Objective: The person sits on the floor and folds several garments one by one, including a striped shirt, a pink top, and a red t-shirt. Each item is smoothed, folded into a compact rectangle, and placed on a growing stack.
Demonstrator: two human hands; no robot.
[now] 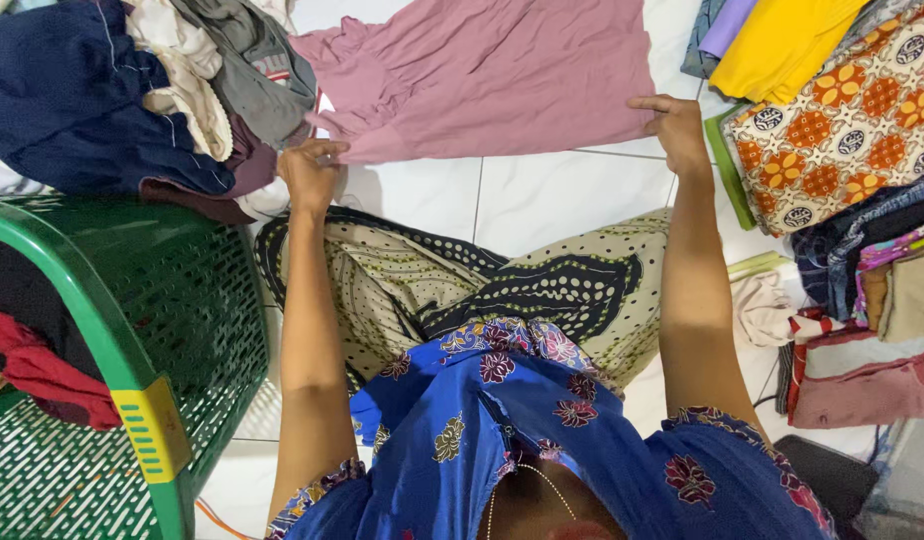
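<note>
We see the left hand (310, 172) pinching the near left corner of a mauve-pink garment (482, 75), fingers curled closed on the cloth. The right hand (674, 128) grips the near right edge of the same garment, thumb on top and fingers tucked under the hem. The garment lies spread flat on the white tiled floor (542, 195), at twelve o'clock from the person, with a gathered ruffle on its left side.

Just at nine o'clock from the left hand sits a heap of unfolded clothes (132, 90), dark navy, cream and grey pieces, touching the garment's ruffled edge. Below that heap, at about eight o'clock, stands a green plastic laundry basket (132, 330) with perforated walls and a red cloth inside.

At three o'clock from the right hand lies a stack of folded fabrics (842, 130), topped by an orange patterned cloth and a yellow one further off at one o'clock. Nearer us, a cream and black dotted sarong (482, 290) covers the person's lap, under a blue floral blouse (522, 420).
</note>
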